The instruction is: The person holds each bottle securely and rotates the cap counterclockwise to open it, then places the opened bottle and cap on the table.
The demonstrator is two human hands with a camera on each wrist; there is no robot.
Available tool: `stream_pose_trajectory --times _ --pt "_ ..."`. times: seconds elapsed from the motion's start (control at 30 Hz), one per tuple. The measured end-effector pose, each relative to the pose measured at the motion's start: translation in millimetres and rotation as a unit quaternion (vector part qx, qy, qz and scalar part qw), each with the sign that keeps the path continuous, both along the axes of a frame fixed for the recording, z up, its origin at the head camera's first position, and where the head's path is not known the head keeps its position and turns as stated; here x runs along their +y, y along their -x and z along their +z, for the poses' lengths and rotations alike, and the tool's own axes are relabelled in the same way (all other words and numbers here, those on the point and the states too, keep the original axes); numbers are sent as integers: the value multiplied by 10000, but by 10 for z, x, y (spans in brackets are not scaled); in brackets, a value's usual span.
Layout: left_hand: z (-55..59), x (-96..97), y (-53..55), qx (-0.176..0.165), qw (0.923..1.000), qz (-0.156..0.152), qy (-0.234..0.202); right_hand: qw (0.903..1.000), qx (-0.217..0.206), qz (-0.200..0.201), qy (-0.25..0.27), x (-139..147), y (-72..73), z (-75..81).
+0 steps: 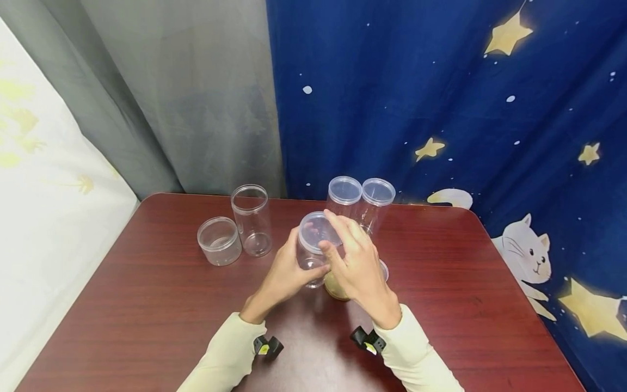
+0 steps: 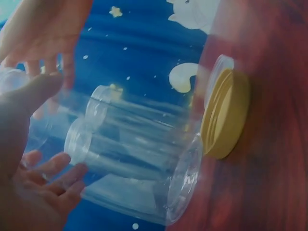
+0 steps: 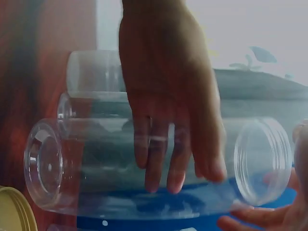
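Observation:
A tall clear plastic jar (image 1: 309, 267) with a translucent lid (image 1: 314, 228) at its top stands upright in front of me. My left hand (image 1: 286, 268) grips the jar's side, its thumb across the near face and its fingers round the far side. At the top, my right hand (image 1: 360, 267) holds the lid, with thumb and fingers along its edge. In the right wrist view the jar's threaded neck (image 3: 267, 161) shows through the clear plastic. Close to the jar's base lies a gold lid (image 2: 228, 115), beside a translucent lid (image 2: 219, 77).
Two tall lidded jars, a left one (image 1: 345, 191) and a right one (image 1: 378, 193), stand behind my right hand. To the left are a tall open jar (image 1: 252, 220) and a short open jar (image 1: 219, 242). Curtains (image 1: 343, 98) hang beyond the red-brown table (image 1: 161, 305).

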State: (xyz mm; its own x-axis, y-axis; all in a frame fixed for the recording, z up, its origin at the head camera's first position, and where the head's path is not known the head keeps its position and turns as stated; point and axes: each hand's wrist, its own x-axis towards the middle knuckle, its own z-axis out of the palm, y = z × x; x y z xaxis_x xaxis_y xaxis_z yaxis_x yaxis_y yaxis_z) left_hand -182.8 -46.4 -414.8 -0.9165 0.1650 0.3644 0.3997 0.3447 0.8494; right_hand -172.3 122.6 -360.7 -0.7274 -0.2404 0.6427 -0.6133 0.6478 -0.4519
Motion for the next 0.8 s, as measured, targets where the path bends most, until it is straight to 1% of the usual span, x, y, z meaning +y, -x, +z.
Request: stream_pose_trajectory --times 0.07,0.17,0.3,0.4,0.5,0.6,0.8 --pt "-14 28 -13 -12 9999 99 29 9994 102 -271 -187 -45 -38 -8" --pt "-19 48 -18 121 9997 225 53 9984 109 -473 -300 -99 -69 -17" --pt "-18 34 -2 386 9987 328 108 9976 107 -609 -307 -149 -76 -37" --pt "-22 21 12 413 9985 325 129 9977 179 -620 -192 -169 -69 -50" --pt "-24 18 16 328 9991 261 59 9984 253 -499 -13 -171 -52 -60" --pt "-24 16 9 224 9995 203 -14 9992 272 -251 124 -154 -30 -64" --pt "-21 -26 -16 74 9998 70 -143 9994 99 318 31 -96 12 -59"
